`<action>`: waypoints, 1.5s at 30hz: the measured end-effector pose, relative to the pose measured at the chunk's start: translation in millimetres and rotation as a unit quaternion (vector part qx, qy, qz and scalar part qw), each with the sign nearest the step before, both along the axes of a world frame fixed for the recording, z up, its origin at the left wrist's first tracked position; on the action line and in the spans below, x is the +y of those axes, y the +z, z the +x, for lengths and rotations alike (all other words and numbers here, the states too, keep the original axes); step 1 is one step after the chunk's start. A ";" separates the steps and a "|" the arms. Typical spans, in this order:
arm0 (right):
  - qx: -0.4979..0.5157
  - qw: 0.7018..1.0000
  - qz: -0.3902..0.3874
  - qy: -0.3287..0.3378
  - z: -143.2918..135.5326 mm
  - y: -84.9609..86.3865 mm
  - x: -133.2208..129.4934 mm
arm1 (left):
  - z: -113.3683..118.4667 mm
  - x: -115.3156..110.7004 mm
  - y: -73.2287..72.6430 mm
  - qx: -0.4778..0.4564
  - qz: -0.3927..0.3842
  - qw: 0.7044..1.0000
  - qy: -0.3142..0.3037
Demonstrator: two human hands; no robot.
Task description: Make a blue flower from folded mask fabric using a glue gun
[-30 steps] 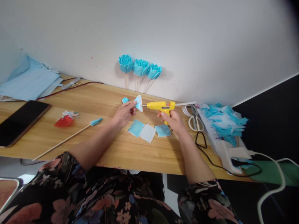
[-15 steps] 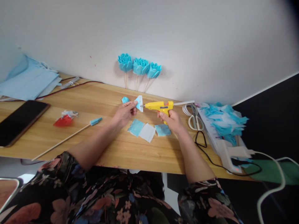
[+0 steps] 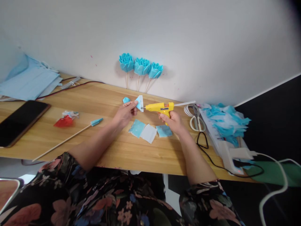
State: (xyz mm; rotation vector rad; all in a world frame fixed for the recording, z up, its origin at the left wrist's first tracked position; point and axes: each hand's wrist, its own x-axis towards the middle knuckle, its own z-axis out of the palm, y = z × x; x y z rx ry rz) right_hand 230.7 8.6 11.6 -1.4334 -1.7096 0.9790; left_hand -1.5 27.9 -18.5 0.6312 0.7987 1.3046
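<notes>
Between the fingertips of my left hand (image 3: 126,113) is a small folded blue-and-white fabric piece (image 3: 140,102), its wide edge facing right. My right hand (image 3: 172,120) grips a yellow glue gun (image 3: 156,107) by its handle, with a white glue stick (image 3: 185,103) out of the back. The nozzle points left and meets the lower edge of the fabric piece. Behind my left fingers lies a small folded blue petal (image 3: 126,100). Below the hands lie a blue square (image 3: 137,128), a white square (image 3: 148,133) and another blue square (image 3: 164,131).
Three blue fabric flowers (image 3: 141,66) on sticks lean against the wall. At left are a stick with a blue tip (image 3: 63,142), a red scrap (image 3: 64,121), a phone (image 3: 22,122) and face masks (image 3: 29,81). Scissors (image 3: 197,123), blue scraps (image 3: 225,121) and a power strip (image 3: 229,158) stand right.
The glue gun's nozzle has shifted very slightly left and up along the fabric piece's edge. Both hands keep their hold, and the other things stay in place.
</notes>
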 end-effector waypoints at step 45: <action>0.060 0.998 0.019 -0.007 4.2 -7.2 3.4 | 1.0 -1.6 -4.6 0.020 0.011 0.999 -0.035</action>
